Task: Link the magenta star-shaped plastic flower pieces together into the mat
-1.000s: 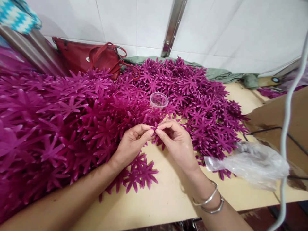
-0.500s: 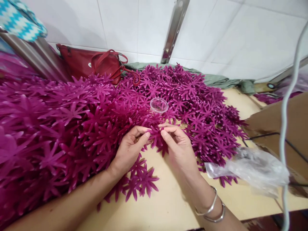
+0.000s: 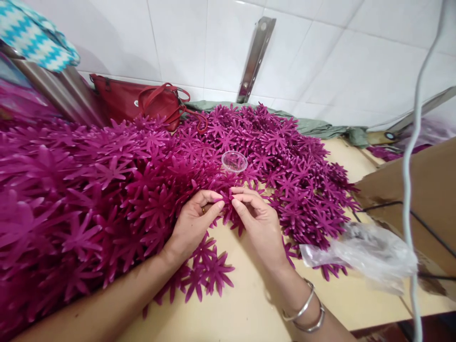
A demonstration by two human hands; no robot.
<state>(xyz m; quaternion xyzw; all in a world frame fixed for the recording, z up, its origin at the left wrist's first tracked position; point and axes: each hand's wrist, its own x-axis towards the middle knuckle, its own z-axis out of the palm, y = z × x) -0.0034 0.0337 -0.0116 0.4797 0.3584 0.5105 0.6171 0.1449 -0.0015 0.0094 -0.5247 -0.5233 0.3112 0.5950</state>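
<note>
My left hand (image 3: 194,223) and my right hand (image 3: 260,223) meet at the middle of the table, fingertips pinched from both sides on a magenta plastic flower (image 3: 228,211). A huge heap of the same magenta flowers (image 3: 107,185) covers the left and back of the table. A small clear plastic cup (image 3: 234,161) sits on the heap just behind my fingers. A few loose flowers (image 3: 210,270) lie on the tabletop under my left wrist. My right wrist wears two silver bangles (image 3: 306,313).
A red handbag (image 3: 142,102) leans on the white tiled wall at the back. A crumpled clear plastic bag (image 3: 359,254) lies at the right beside a cardboard box (image 3: 413,190). A pale cord (image 3: 409,190) hangs in front at the right. Bare beige tabletop (image 3: 249,299) shows near me.
The fingertips of both hands parted around the flower and have come back together on it. The view has tipped up a little, so more wall shows.
</note>
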